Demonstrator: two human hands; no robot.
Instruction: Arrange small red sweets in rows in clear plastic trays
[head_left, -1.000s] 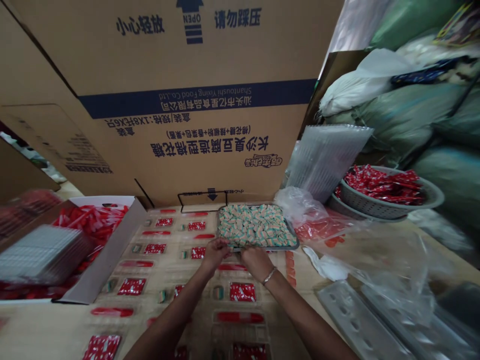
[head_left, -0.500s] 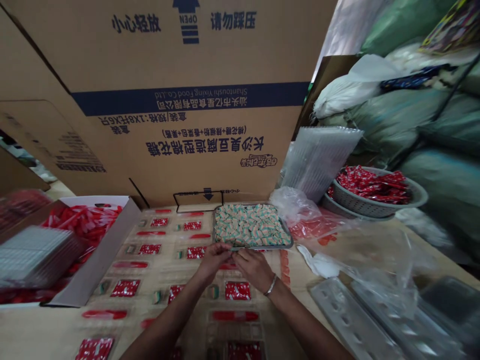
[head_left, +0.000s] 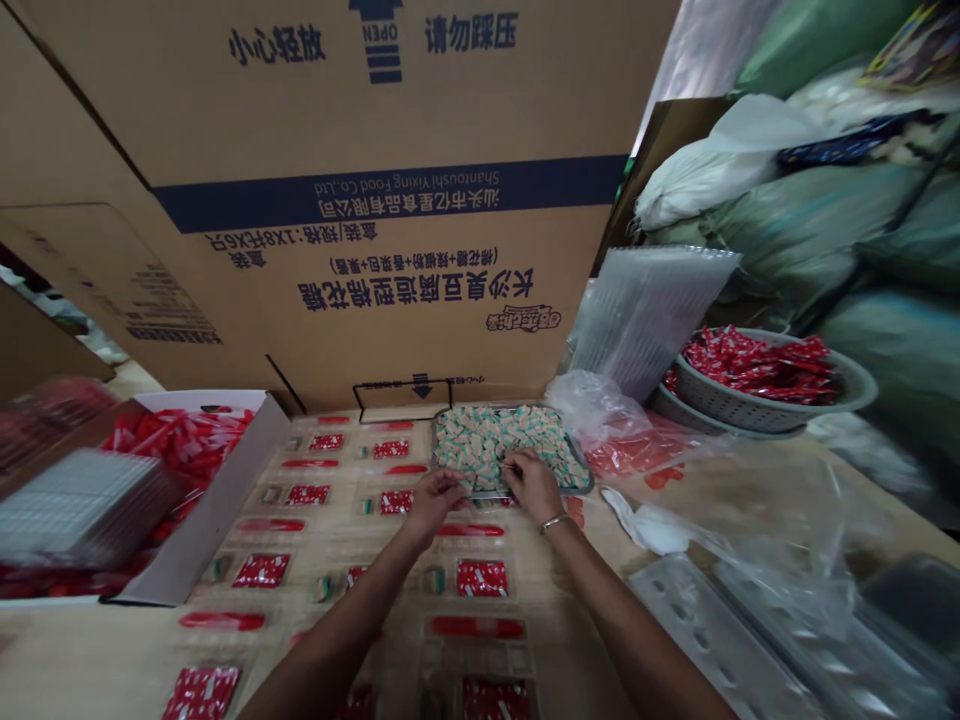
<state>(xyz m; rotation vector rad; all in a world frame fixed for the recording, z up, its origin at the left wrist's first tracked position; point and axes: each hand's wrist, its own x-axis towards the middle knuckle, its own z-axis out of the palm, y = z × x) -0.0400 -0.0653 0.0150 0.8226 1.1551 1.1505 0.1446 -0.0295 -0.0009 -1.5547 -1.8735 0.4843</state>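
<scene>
Mid-frame, the right hand (head_left: 537, 488) seems to be picking among striped pieces (head_left: 472, 440) in the tray (head_left: 583, 487), needing a fine pinch next; whether its fingers (head_left: 521, 464) or the left hand's (head_left: 432, 504) are closed, I cannot tell.

Both forearms (head_left: 604, 616) stretched forward, left fingers (head_left: 448, 478) bent, right fingers (head_left: 516, 464) curled downward, set apart

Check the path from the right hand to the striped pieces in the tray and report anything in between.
Nothing visible stands between them: the right hand reaches over the near rim of the tray, fingertips at the striped pieces. The left hand is off to the side, by the near left corner.
</scene>
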